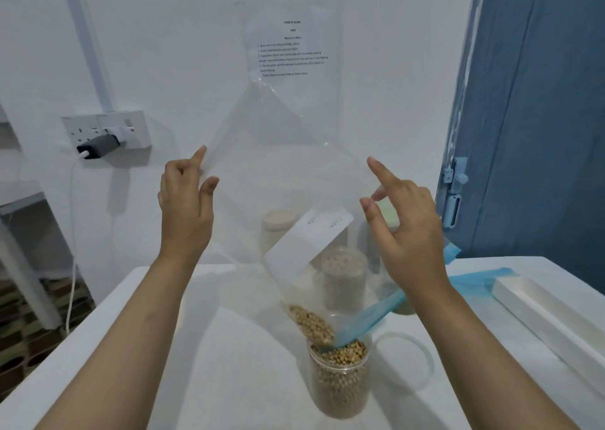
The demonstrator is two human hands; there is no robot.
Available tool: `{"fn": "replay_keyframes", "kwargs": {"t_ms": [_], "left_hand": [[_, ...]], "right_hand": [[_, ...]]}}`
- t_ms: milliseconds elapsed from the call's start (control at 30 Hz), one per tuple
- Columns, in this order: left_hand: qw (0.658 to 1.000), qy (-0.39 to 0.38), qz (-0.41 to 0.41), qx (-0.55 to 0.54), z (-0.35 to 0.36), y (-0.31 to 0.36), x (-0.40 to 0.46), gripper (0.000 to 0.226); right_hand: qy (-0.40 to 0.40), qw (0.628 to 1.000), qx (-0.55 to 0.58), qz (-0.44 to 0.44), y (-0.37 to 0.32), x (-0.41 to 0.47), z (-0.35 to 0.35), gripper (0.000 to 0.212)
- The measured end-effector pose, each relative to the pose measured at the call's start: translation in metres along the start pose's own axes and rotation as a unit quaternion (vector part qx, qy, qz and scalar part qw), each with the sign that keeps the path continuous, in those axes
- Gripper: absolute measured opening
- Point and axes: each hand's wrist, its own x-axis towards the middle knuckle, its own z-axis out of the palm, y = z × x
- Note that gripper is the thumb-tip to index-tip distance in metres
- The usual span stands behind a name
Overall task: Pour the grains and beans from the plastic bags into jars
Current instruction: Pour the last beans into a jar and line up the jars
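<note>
While left hand (pixel 185 200) and right hand (pixel 404 220) pinch upper edges of clear plastic bag (pixel 288 174) with curled fingers, bag hangs inverted over open jar (pixel 339 380) on white surface (pixel 229 347); soybeans (pixel 311 325) gathered at bag's low corner, at jar mouth. Blue strip (pixel 366 318) dips into jar. Loose lid (pixel 406 361) beside jar. Behind, seen through bag: at least two filled jars. Wall sheet (pixel 291 50) headed "TASK & GOAL"; bag's white label (pixel 307 243) illegible. Double socket (pixel 108 131) left, one charger plugged.

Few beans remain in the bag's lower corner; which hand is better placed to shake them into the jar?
Probably the left hand: it pinches the clear bag's raised edge. The right hand looks looser, and the beans already sit over the jar.
</note>
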Motion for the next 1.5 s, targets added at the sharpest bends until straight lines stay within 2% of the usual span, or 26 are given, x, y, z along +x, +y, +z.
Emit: {"fn": "replay_keyframes", "kwargs": {"t_ms": [967, 1167, 1267, 1400, 1500], "left_hand": [[0.999, 0.007, 0.030, 0.034, -0.011, 0.028, 0.010, 0.047], [0.998, 0.043, -0.027, 0.024, -0.009, 0.021, -0.004, 0.051], [0.996, 0.055, -0.066, -0.020, -0.007, 0.017, -0.010, 0.057], [0.971, 0.061, -0.203, -0.115, 0.003, 0.024, -0.023, 0.066], [0.955, 0.064, -0.246, -0.151, 0.008, 0.027, -0.029, 0.064]], "right_hand": [[0.033, 0.998, 0.047, 0.012, 0.000, -0.010, -0.003, 0.040], [0.041, 0.998, 0.055, -0.013, -0.006, -0.010, 0.000, 0.039], [0.041, 0.997, 0.058, -0.015, -0.007, -0.010, 0.002, 0.038], [0.039, 0.997, 0.057, -0.023, -0.008, -0.009, 0.004, 0.038], [0.033, 0.998, 0.055, -0.019, -0.006, -0.010, 0.005, 0.039]]}}
